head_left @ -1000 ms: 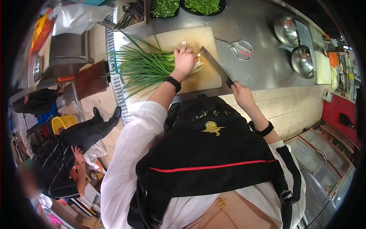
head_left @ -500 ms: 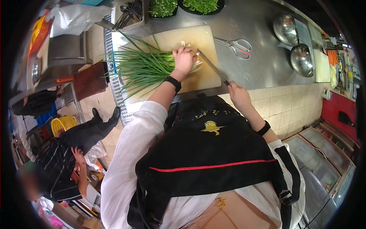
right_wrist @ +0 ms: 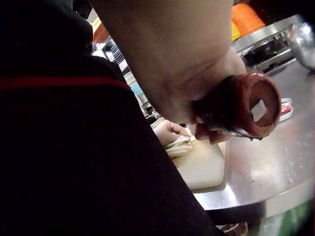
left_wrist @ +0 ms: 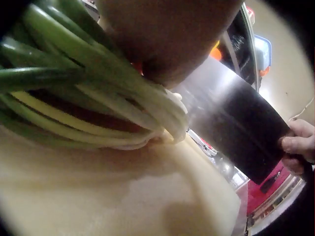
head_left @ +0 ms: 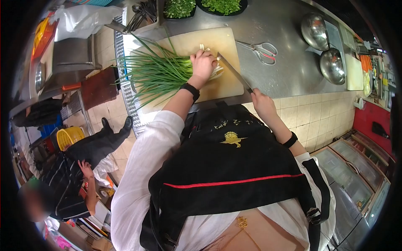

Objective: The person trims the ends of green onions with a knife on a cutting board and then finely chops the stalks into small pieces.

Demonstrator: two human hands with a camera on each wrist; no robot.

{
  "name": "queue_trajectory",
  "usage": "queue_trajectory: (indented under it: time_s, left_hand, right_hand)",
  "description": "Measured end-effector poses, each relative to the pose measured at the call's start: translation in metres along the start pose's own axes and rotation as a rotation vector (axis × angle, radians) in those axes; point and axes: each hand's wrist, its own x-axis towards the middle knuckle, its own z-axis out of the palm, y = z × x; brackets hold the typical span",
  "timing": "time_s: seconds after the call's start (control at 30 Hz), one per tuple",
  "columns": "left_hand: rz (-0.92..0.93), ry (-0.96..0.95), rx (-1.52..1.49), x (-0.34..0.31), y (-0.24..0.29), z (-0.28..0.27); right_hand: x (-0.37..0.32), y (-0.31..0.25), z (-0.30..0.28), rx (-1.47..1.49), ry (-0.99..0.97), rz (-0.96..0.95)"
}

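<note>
A bunch of green onions (head_left: 161,71) lies on the cutting board (head_left: 228,39), leaves to the left and white ends to the right. My left hand (head_left: 202,66) grips the bunch near its white ends. My right hand (head_left: 263,103) holds the handle of a wide-bladed knife (head_left: 235,74), its tip end beside my left fingers. In the left wrist view the blade (left_wrist: 231,115) stands right against the white ends (left_wrist: 172,115). The dark round handle end (right_wrist: 261,105) sticks out of my right fist in the right wrist view.
Scissors (head_left: 261,52) lie right of the board on the steel counter (head_left: 289,62). Two metal bowls (head_left: 332,66) stand farther right. Black trays of chopped greens (head_left: 222,5) are at the back. A person (head_left: 63,180) is at the lower left.
The knife and my right hand have shifted slightly up and left, and the blade is closer to my left fingers. My left hand keeps its grip on the bunch.
</note>
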Motion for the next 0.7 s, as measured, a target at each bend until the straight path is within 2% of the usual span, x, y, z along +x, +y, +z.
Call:
queue_trajectory:
  time_s: [0.43, 0.6, 0.7]
  left_hand:
    - [-0.011, -0.019, -0.003, 0.000, 0.000, -0.001]
    - [-0.017, -0.036, -0.008, 0.000, -0.001, 0.001]
    - [0.012, 0.042, -0.071, 0.002, -0.001, 0.002]
  right_hand:
    - [0.002, -0.003, 0.000, -0.113, 0.032, -0.056]
    - [0.010, 0.002, 0.007, -0.052, -0.009, -0.052]
    - [0.015, 0.009, 0.018, -0.022, -0.036, -0.033]
